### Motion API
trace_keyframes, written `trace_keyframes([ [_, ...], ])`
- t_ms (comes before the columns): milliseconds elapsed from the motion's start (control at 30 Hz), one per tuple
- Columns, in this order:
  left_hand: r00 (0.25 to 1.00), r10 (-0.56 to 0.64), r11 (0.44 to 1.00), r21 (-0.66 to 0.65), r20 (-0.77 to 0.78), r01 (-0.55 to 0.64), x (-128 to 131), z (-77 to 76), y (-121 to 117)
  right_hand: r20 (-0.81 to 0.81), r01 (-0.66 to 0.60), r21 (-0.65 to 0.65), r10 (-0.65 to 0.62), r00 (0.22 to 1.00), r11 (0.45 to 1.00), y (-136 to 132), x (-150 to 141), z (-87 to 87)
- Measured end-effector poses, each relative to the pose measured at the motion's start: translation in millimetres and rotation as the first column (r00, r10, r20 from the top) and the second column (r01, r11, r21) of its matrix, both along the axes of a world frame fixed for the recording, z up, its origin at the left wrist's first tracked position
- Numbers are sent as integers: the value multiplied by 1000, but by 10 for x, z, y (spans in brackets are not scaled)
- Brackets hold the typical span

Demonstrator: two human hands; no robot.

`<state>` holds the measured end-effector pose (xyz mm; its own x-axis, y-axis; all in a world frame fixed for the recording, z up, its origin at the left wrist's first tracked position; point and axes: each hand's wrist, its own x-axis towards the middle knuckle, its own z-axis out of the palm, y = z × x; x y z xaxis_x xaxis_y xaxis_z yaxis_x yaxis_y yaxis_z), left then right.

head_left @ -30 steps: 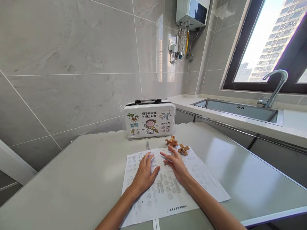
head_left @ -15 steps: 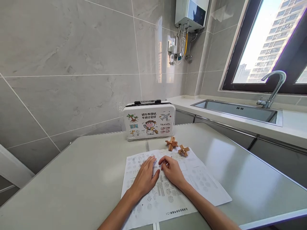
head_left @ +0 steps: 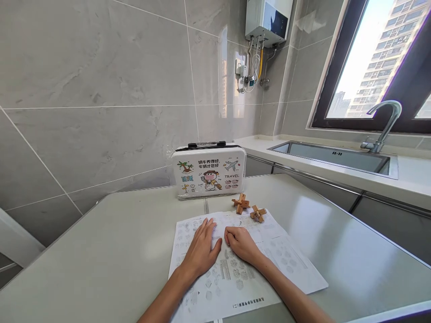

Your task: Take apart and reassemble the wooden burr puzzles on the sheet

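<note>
Diagram sheet (head_left: pixel 232 280) under left hand (head_left: pixel 200 251) and right hand (head_left: pixel 243 244), nothing visibly gripped.
Rests left hand palm down, fingers extended, thumb apart; curls right hand into a loose fist, after spread fingers near farther wooden burr puzzle (head_left: pixel 240 203) a second ago, so leaving that and nearer wooden burr puzzle (head_left: pixel 258 214) both untouched. Cannot tell of anything hidden inside the fist. Sets farther one by the sheet's far edge, nearer one at its far right corner. Behind, upright on table (head_left: pixel 117 251), white carry case (head_left: pixel 210 172) lettered "TRAVEL" and "奶牛养得好,牛奶才会好"; upside-down sheet heading too small to read surely.
</note>
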<state>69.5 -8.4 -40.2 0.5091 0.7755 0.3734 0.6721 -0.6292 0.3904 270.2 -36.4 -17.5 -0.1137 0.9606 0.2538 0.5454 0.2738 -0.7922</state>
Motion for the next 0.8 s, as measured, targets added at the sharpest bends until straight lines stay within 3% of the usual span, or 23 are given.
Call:
trace_keyframes([
  [100, 999, 45, 999, -8, -4, -46, -101, -32, 122, 30, -23, -18, 23, 999, 1000, 6, 16, 4],
  [267, 972, 227, 974, 10, -56, -226, -404, -66, 417, 91, -47, -38, 51, 995, 998, 18, 34, -10],
  [500, 920, 387, 922, -7, -66, -388, -772, 42, 679, 132, -70, -15, 72, 989, 997, 34, 62, -40],
  [700, 904, 411, 911, -67, 117, -406, -881, 143, 800, 154, -65, 11, 63, 986, 998, 37, 67, -69],
  [800, 835, 466, 884, -125, 293, -450, -920, 224, 852, 164, -61, 17, 57, 985, 998, 38, 65, -74],
])
